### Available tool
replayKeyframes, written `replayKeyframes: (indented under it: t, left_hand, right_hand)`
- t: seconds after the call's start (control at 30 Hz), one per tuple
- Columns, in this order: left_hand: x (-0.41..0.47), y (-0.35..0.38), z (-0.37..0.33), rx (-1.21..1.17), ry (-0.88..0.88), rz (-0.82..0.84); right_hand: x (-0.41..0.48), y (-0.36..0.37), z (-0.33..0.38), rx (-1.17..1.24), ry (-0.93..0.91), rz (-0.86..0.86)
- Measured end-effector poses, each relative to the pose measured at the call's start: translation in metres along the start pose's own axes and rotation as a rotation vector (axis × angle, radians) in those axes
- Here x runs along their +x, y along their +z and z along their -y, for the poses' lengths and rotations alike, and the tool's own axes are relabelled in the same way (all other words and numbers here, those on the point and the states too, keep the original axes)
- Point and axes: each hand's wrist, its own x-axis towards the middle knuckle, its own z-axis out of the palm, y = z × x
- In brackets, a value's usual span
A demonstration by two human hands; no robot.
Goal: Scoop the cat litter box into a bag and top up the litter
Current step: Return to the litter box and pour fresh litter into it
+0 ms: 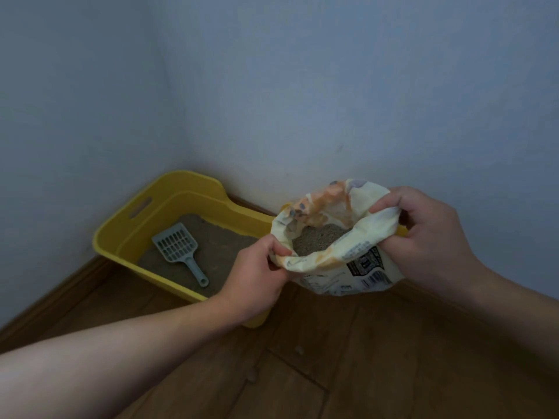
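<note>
Both hands pinch the rolled-down rim of a cream litter bag (341, 258), holding its mouth open: the left hand (257, 267) has thumb and fingers pressed together on the rim's left edge, and the right hand (423, 234) gathers the right edge in a closed fist-like pinch. The bag stands roughly upright with its mouth facing up and tipped slightly toward the camera. Its front carries black print, a block that looks like a code and lines of small text, too blurred to read; orange and grey shapes mark the far inner flap. Inside the bag lies grey granular litter (320, 240), its surface a little below the rim. The bag is just beside the right end of the yellow litter box (121, 234), partly in front of it. The box sits in the corner of the blue walls (302, 101) on a wooden floor (332, 358), with a slot handle in its left wall. It holds a layer of grey-brown litter, and on that litter lies a pale grey slotted scoop (178, 247), its long axis diagonal, handle toward the box's near wall and blade toward the box's far left corner.
</note>
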Motion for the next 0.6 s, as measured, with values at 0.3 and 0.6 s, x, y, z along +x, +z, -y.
replayKeyframes:
  t: [0.3,0.6]
  left_hand:
    - [0.003,-0.012,0.019,-0.063,-0.046,0.018]
    - [0.005,-0.018,0.035,-0.043,-0.074,0.004]
  right_hand:
    - [0.035,0.034,0.018,-0.042,-0.018,0.055]
    - [0.052,0.057,0.027,-0.114,-0.035,0.123]
